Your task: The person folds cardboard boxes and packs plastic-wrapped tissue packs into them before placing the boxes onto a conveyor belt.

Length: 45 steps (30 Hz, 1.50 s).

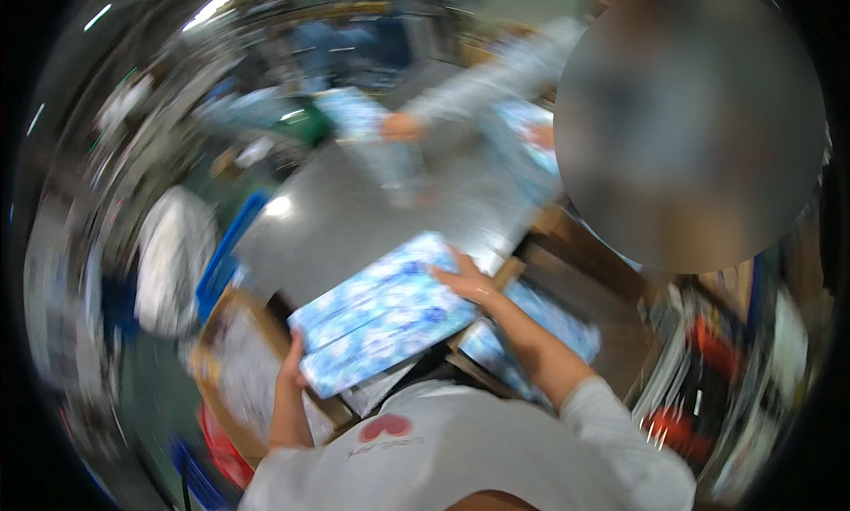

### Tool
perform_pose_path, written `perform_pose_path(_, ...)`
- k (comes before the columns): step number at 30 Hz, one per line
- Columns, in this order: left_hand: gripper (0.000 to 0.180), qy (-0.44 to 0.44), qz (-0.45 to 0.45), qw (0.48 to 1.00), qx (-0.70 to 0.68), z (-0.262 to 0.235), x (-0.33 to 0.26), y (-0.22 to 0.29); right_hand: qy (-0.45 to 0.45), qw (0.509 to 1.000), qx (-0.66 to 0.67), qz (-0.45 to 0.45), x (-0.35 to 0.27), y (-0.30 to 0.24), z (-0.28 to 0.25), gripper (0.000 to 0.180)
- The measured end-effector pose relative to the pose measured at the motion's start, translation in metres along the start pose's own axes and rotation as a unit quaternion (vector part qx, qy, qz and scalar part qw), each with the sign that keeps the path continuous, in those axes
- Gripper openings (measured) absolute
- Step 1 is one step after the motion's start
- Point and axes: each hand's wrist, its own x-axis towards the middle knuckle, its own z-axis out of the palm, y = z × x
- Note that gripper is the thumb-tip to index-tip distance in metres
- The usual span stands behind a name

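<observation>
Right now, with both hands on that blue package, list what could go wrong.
The blue package could slip if the left hand or right hand loosens: they hold it at opposite ends. Reaching far across the metal table might bump the co-worker's hand at its far side.

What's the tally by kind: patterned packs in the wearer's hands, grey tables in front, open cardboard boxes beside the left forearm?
Blue patterned pack, held between left hand and right hand: 1
Grey table: 1
Open cardboard box: 1
Total: 3
</observation>
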Motion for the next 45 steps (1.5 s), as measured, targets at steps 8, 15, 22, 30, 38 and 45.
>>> perform_pose_path(8, 0.066, -0.01, 0.034, 0.999, 0.02, -0.042, 0.023, -0.048, 0.047, 0.996, -0.071, -0.041, 0.015, 0.048, 0.005, 0.043)
perform_pose_path(15, 0.088, 0.048, 0.257, 0.925, 0.275, -0.002, 0.018, -0.043, -0.004, 0.986, 0.156, 0.051, 0.045, 0.055, -0.015, 0.069)
perform_pose_path(22, 0.076, 0.028, 0.221, 0.967, 0.123, 0.013, 0.034, -0.027, -0.051, 0.985, 0.068, 0.148, 0.009, 0.049, -0.032, 0.065)
perform_pose_path(30, 0.057, -0.016, 0.158, 0.987, -0.012, 0.008, 0.052, -0.035, 0.02, 0.984, 0.039, 0.174, -0.023, 0.067, 0.003, 0.085)
perform_pose_path(38, 0.071, -0.055, 0.355, 0.827, 0.433, 0.157, -0.042, 0.054, 0.264, 0.929, 0.256, 0.034, -0.168, 0.001, 0.014, 0.063)
perform_pose_path(45, 0.052, -0.196, 0.361, 0.59, 0.695, 0.309, 0.034, -0.109, 0.374, 0.803, -0.15, 0.439, -0.336, 0.062, -0.053, 0.057)
